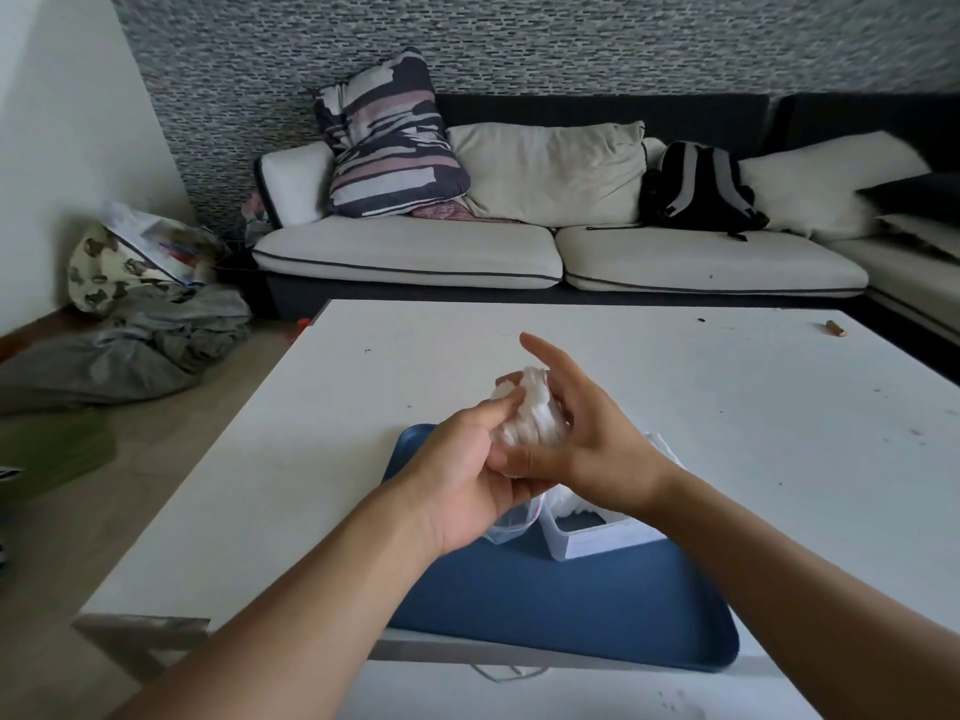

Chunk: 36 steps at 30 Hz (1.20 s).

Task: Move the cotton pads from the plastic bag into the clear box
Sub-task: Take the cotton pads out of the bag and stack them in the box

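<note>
A stack of white cotton pads (530,413) is held up between both hands above the blue tray (545,605). The left hand (467,475) grips it from below, fingers curled round its left side; the right hand (587,439) holds its right side, forefinger extended. Just beneath them the plastic bag (511,522) lies beside the clear box (597,537), both on the tray on the white desk (727,407).

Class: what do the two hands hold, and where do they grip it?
Both left hand and right hand hold a stack of cotton pads, gripping its sides.
</note>
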Motion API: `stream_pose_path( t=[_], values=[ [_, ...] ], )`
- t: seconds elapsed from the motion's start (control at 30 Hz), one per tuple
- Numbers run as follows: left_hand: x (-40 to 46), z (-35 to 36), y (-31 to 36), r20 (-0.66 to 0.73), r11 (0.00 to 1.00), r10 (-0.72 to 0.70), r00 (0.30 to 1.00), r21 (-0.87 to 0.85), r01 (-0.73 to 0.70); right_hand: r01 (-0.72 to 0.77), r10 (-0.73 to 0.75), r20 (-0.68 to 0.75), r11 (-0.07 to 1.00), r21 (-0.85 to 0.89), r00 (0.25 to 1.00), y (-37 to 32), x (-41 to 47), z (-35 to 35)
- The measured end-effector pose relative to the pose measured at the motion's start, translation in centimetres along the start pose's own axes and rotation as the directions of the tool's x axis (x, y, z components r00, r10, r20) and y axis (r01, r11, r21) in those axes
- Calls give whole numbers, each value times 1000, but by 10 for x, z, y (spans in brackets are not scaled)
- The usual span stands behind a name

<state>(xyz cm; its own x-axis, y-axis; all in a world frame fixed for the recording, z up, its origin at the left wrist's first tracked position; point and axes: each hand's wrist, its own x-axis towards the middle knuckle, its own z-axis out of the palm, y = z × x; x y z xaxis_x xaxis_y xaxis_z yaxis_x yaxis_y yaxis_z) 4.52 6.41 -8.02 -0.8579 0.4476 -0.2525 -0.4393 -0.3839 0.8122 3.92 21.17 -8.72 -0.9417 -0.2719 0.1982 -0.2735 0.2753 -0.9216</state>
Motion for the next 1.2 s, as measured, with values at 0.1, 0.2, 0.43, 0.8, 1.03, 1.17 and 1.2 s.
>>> stream_pose_path(
  t=[0.1, 0.2, 0.43, 0.8, 1.03, 1.17, 1.2],
  values=[
    [0, -2, 2, 7, 1000, 25, 1000, -4, -25, 33, -32, -35, 999, 35, 999, -2, 0, -6],
    [-1, -2, 4, 29, 999, 41, 999, 1, -41, 56, -55, -25, 997, 47, 998, 0, -1, -14],
    [-1, -7, 3, 28, 995, 83, 996, 57, -85, 45, -45, 4, 999, -17, 999, 8, 1, -19],
    [-1, 0, -1, 18, 992, 96, 995, 86, -97, 84, -82, 20, 988, -126, 996, 2, -1, -10],
    [-1, 6, 1, 39, 1000, 28, 999, -10, -27, 115, -121, -63, 988, -100, 991, -4, -1, -3],
    [1, 8, -2, 55, 998, 54, 997, 20, -55, 138, -136, 18, 979, -149, 990, -3, -1, 0],
    [0, 9, -2, 60, 998, 59, 996, 18, -60, 151, -151, 11, 975, -164, 988, -3, 0, 0]
  ],
)
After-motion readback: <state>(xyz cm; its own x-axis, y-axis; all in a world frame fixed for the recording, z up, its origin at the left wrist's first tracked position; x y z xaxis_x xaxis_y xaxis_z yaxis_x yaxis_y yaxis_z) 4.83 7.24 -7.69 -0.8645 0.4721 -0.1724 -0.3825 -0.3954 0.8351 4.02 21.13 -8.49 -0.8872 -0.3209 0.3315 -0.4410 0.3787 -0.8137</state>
